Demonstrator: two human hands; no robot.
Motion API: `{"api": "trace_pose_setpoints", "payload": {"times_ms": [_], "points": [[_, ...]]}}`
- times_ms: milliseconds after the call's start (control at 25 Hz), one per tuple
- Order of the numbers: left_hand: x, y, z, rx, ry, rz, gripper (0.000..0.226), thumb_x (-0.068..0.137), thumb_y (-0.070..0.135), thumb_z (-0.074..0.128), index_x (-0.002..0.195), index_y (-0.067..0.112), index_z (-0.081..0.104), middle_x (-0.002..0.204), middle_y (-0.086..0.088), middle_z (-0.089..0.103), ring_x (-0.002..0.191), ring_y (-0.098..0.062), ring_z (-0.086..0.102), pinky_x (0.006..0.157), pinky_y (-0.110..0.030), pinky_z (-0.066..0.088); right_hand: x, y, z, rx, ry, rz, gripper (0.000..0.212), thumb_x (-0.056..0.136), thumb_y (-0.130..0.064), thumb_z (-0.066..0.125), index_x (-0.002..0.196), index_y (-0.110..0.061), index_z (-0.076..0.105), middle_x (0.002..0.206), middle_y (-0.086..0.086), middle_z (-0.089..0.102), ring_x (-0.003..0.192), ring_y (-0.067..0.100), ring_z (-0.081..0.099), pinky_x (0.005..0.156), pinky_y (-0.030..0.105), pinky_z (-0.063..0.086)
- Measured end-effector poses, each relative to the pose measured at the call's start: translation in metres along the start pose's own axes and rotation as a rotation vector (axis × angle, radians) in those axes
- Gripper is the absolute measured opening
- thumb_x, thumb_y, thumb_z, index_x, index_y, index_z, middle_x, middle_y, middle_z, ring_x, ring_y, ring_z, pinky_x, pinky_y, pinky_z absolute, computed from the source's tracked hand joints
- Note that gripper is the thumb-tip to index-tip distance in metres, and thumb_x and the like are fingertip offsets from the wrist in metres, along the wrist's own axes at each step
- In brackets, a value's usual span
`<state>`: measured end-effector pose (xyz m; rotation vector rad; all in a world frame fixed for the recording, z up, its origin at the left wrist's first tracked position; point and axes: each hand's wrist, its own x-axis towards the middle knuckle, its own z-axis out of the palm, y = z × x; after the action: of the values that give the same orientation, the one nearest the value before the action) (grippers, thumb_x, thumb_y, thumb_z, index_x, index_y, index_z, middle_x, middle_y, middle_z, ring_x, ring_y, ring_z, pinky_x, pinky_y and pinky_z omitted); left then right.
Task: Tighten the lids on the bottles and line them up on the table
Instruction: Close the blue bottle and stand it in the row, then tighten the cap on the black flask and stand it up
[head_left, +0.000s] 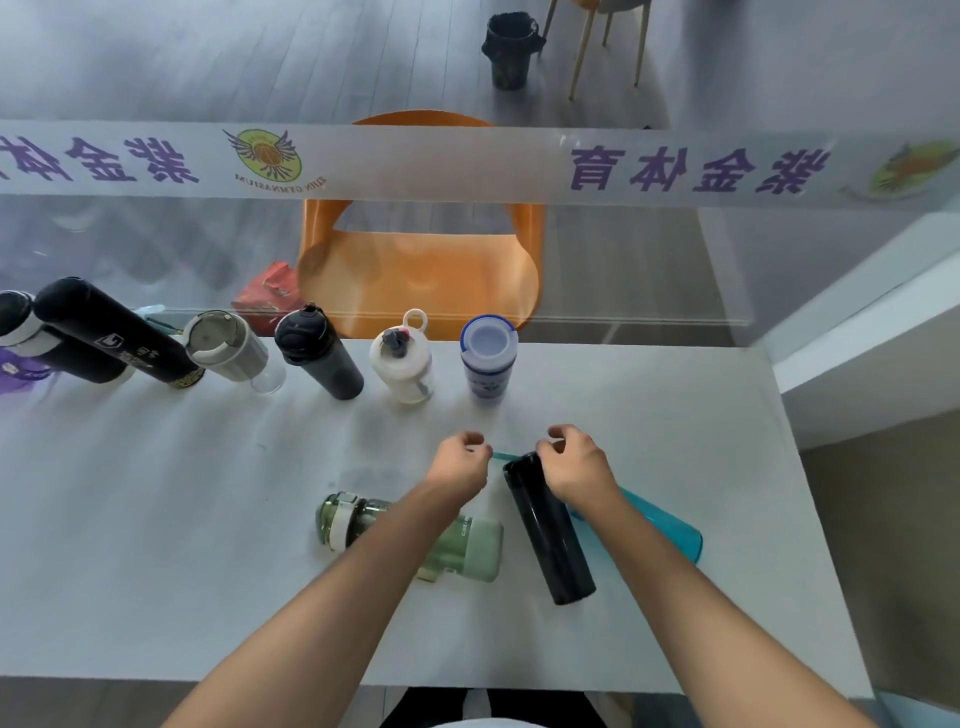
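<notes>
Beyond the glass partition with its purple-lettered banner (467, 163) sits an orange chair (421, 260); your white table (156, 519) stands against it. Along the far edge bottles stand in a row: two black flasks, a grey cup (228, 345), a dark bottle (317, 353), a white bottle (402, 364) and a blue-capped bottle (488, 356). Your left hand (460, 462) pinches a teal strap (501, 455). Your right hand (574, 462) is curled over the top of the teal bottle (660, 519), behind a standing black flask (548, 530). A green bottle (457, 545) lies on its side under your left forearm.
</notes>
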<state>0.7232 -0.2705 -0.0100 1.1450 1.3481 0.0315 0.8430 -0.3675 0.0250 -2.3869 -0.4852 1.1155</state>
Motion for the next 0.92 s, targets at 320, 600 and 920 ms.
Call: {"api": "trace_pose_setpoints", "payload": {"times_ms": [320, 600, 920], "points": [[-0.010, -0.019, 0.027, -0.122, -0.163, -0.168, 0.018, 0.098, 0.012, 0.041, 0.090, 0.008, 0.056, 0.069, -0.005, 0.042, 0.057, -0.017, 0.041, 0.064, -0.034, 0.043, -0.006, 0.020, 0.027, -0.064, -0.085, 0.048, 0.043, 0.097, -0.034, 0.048, 0.132, -0.011, 0.058, 0.132, 0.019, 0.064, 0.123, 0.037, 0.057, 0.105, 0.041, 0.046], [-0.016, -0.030, 0.030, -0.133, -0.186, -0.101, 0.022, 0.098, 0.008, 0.038, 0.090, 0.012, 0.058, 0.090, -0.015, 0.056, 0.080, -0.027, 0.054, 0.073, -0.039, 0.046, -0.014, 0.032, 0.039, 0.034, -0.005, 0.071, 0.040, 0.097, -0.027, 0.049, 0.129, -0.008, 0.062, 0.128, 0.022, 0.065, 0.119, 0.038, 0.060, 0.103, 0.040, 0.047], [-0.024, -0.018, 0.031, -0.189, -0.172, -0.038, 0.023, 0.099, 0.005, 0.037, 0.109, 0.004, 0.058, 0.097, -0.014, 0.063, 0.085, -0.025, 0.063, 0.072, -0.032, 0.057, -0.021, 0.030, 0.029, 0.183, 0.103, 0.062, 0.038, 0.098, -0.029, 0.050, 0.128, -0.008, 0.062, 0.129, 0.019, 0.066, 0.119, 0.037, 0.060, 0.103, 0.041, 0.046]]}}
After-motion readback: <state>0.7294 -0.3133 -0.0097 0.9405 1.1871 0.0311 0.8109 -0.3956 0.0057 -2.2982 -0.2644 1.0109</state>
